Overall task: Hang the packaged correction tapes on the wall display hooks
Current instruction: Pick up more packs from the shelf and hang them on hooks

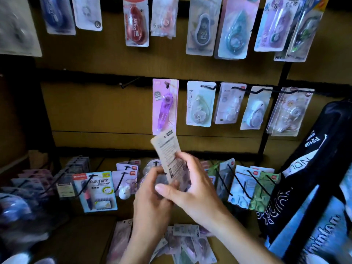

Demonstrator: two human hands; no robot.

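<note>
Fingers [182,162] of right hand [192,185] curled round a packaged correction tape [168,152], printed back of card facing the camera, tilted left. Left hand [152,199] grips the lower part of the same pack from below, fingers curled. Pack held in front of wall display, just below a purple pack [164,107] hanging on its hook. Empty hook [129,83] to the left. More packs [186,242] lie loose under the wrists.
</note>
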